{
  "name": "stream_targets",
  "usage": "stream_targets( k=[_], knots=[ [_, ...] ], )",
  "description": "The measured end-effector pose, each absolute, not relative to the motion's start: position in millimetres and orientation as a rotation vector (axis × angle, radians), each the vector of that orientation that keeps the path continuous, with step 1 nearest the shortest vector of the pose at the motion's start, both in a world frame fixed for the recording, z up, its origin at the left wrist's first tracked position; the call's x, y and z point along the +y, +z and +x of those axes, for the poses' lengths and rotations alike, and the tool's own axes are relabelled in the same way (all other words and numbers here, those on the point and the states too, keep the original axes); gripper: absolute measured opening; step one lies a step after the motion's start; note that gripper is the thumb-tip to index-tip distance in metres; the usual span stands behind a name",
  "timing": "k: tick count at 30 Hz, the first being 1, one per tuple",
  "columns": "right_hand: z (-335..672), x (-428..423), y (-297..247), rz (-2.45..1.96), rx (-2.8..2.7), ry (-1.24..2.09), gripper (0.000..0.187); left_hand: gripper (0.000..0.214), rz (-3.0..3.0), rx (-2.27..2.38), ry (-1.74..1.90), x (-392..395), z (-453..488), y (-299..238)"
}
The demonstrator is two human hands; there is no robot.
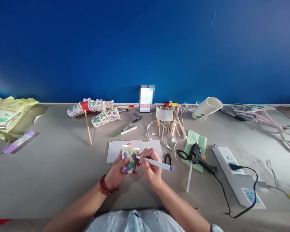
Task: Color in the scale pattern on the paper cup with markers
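My left hand is wrapped around a small paper cup drawn with a scale pattern, some scales filled in purple and green. My right hand pinches a white marker with a purple end cap, and its tip touches the cup's side. Both hands hover over a white sheet of paper lying on the grey table. A red bead bracelet circles my left wrist.
Coloured paper cups on a wooden stick, loose pens, wooden sticks, a white cup, black scissors, a glue gun on green paper, a power strip with cable, and yellow packets lie about.
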State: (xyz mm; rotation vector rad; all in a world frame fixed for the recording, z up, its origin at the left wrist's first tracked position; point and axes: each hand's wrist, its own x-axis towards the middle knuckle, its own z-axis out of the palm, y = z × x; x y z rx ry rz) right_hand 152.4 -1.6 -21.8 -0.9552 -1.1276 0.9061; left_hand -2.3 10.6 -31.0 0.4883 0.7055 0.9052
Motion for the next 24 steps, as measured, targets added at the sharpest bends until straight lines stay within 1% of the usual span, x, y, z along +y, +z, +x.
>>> stream_targets(
  k=[6, 11, 24],
  knots=[
    [152.3, -1.6, -23.2, -0.975, -1.106, 0.923, 0.014, 0.079, 0.496, 0.703, 0.91, 10.5, -2.2, -29.7],
    [152.4, -1.3, -24.5, -0.96, -1.13, 0.91, 0.019, 0.08, 0.489, 0.72, 0.905, 10.9, -1.3, -26.6],
    [152.1, -1.0, -24.3, -0.934, -1.094, 0.939, 0.015, 0.075, 0.48, 0.698, 0.915, 10.4, -2.4, -31.6]
  ],
)
